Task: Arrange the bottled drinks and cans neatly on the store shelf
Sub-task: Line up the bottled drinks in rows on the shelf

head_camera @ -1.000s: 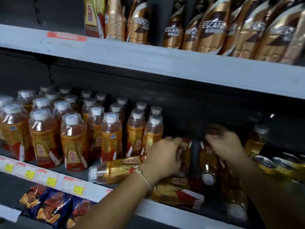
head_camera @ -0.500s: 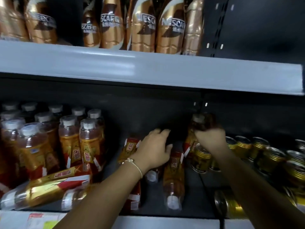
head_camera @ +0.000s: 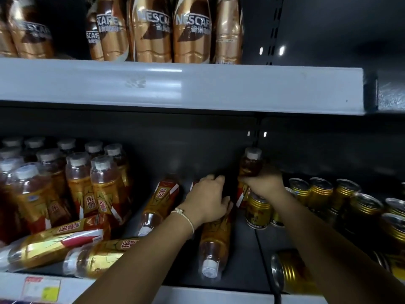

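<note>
Right hand (head_camera: pixel 262 185) grips an upright bottle (head_camera: pixel 249 170) low on its body at the back of the shelf (head_camera: pixel 241 246), just left of the gold cans (head_camera: pixel 258 210); left hand (head_camera: pixel 206 200) rests on a fallen bottle (head_camera: pixel 213 244), fingers curled over its upper end. Best to seat the upright bottle flat against the back wall before letting go, then stand the fallen one in front of it. Dark metal shelf, grey upper shelf (head_camera: pixel 175 86) carrying coffee bottles (head_camera: pixel 151 29), more standing bottles (head_camera: pixel 100 187) to the left, dim store lighting.
</note>
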### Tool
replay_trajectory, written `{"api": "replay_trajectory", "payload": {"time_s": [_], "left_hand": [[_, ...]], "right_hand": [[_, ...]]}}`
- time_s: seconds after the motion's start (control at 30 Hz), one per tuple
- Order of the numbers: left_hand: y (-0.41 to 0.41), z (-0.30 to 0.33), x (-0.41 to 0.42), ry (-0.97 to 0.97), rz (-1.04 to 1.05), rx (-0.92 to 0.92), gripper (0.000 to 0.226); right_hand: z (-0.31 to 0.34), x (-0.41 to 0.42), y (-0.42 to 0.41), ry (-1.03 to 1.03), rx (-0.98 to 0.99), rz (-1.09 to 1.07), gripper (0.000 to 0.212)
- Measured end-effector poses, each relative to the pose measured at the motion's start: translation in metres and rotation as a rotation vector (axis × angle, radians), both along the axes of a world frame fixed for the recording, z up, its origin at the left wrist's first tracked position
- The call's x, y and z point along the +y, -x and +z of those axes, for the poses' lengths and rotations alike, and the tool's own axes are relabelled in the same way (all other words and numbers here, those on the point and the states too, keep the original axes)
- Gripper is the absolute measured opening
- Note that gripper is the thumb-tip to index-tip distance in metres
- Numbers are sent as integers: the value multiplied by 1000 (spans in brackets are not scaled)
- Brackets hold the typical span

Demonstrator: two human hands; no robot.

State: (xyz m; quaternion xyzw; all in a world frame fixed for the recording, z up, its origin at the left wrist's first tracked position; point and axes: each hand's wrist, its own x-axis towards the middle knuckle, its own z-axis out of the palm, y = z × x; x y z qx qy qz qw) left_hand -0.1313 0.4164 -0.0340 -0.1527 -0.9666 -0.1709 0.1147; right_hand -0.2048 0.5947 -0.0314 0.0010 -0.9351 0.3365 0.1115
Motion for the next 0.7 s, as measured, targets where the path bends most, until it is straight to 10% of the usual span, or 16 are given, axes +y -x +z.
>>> {"api": "replay_trajectory", "payload": {"time_s": [0.7], "left_hand": [[-15,-18,-15,168,106,-150,53]], "right_hand": [[0,-49,3,114,-31,91,57]]}}
